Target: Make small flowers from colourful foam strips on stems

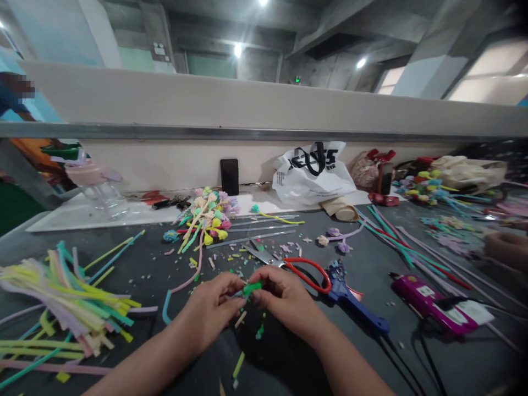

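Green piece (253, 287), pinched between both hands (284, 297), above dark tabletop (154, 275)

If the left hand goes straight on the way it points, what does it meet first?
Past the green piece at its fingertips, the left hand would likely meet the right hand first, though exact depth is unclear.

The head camera looks forward and down at the nearby hands (284, 298).
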`<state>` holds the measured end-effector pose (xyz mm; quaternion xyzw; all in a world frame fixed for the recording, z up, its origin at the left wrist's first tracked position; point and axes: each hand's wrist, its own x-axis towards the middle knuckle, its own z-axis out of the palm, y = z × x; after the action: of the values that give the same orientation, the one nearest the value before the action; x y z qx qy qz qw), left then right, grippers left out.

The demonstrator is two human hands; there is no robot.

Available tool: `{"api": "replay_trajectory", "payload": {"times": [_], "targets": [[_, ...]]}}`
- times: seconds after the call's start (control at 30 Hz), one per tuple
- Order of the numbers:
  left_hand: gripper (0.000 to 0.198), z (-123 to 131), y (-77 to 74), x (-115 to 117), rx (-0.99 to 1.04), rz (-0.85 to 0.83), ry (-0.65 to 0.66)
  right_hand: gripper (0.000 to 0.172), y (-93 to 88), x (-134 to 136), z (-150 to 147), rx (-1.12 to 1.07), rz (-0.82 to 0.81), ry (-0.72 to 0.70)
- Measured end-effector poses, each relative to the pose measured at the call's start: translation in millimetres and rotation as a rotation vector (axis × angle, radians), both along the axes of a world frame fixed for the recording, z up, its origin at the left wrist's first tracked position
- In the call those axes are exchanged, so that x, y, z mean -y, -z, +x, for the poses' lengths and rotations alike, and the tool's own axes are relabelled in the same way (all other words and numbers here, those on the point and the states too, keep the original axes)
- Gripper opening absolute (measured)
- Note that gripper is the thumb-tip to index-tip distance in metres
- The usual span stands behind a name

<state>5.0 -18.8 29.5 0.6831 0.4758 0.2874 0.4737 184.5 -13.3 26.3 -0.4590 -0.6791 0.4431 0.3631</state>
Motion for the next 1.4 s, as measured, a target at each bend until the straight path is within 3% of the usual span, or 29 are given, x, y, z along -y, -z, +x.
{"api": "replay_trajectory", "payload": {"times": [0.13,0.27,0.53,0.87,1.13,1.27,1.4], "targets": [[0.017,-0.2,-4.2,-2.4,-0.031,-0.077,0.020,0.011,-1.8,-0.1,-0.3,0.026,0.033,-0.015],[0.016,0.6,-6.6,-0.9,-0.137,0.043,-0.009,0.012,5.6,0.3,-3.0,-0.043,-0.043,-0.047],[0.022,0.2,2.6,1.5,-0.271,0.284,-0.003,0.014,9.9,-1.8,-5.4,-0.187,-0.209,-0.088],[0.025,-3.0,12.4,5.3,-0.323,0.411,0.124,0.015,4.7,-5.5,-6.9,-0.267,-0.320,-0.030],[0.024,-3.6,16.5,4.7,-0.567,0.493,0.293,0.007,13.3,-5.3,-11.5,-0.249,-0.328,0.005],[0.023,0.0,12.6,5.0,-0.457,0.430,0.260,0.007,15.2,-5.8,-6.2,-0.216,-0.311,-0.051],[0.019,3.2,-3.8,3.0,-0.206,0.098,0.178,0.009,8.0,-4.8,0.3,-0.193,-0.257,-0.103]]}}
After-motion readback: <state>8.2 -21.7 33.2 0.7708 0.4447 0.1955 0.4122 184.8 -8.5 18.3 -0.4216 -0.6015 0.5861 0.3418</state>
